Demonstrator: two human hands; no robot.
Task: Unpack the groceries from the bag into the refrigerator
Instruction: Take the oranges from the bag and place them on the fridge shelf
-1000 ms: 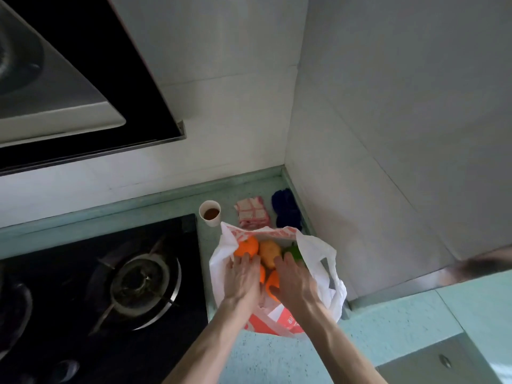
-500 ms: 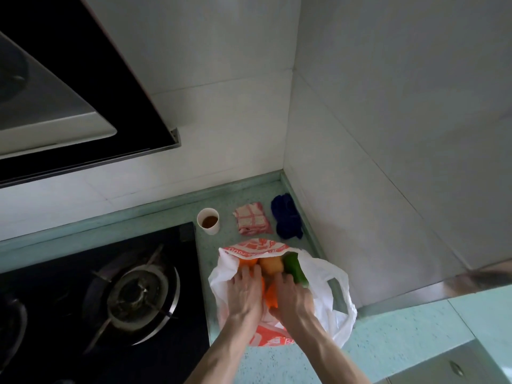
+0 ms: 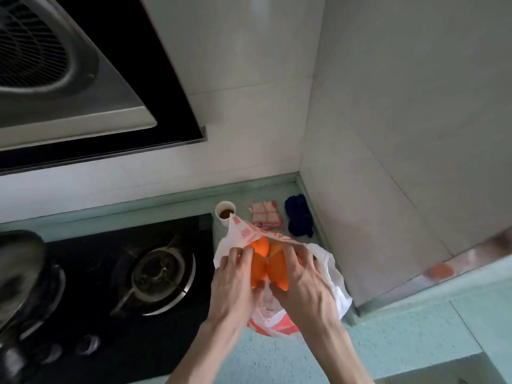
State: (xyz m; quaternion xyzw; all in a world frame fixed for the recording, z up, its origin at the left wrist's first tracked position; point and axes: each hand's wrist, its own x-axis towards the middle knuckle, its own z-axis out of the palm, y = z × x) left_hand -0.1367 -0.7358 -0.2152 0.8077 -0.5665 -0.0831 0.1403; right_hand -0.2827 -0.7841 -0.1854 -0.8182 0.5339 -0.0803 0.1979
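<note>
Head view, white plastic bag (image 3: pixel 333 275) holding orange fruits (image 3: pixel 260 263), left hand (image 3: pixel 235 284) and right hand (image 3: pixel 302 281) each gripping one

Landmark: plastic grocery bag (image 3: pixel 336 284) on teal counter (image 3: pixel 388 342).
- Bag mouth filled by left hand (image 3: pixel 235 281) and right hand (image 3: pixel 302 284), each gripping orange items (image 3: pixel 261 246); little room inside.
- Behind bag: paper cup (image 3: pixel 225 213) touching bag rim, checked cloth (image 3: pixel 266 216), blue cloth (image 3: pixel 299 216); tight strip.
- Right of bag: tiled side wall (image 3: pixel 388 189) close; narrow gap.
- Left of bag: gas hob (image 3: pixel 155 273) just beside.
- Above left: range hood (image 3: pixel 83 79) overhangs hob.
- In front of bag: open counter.
</note>
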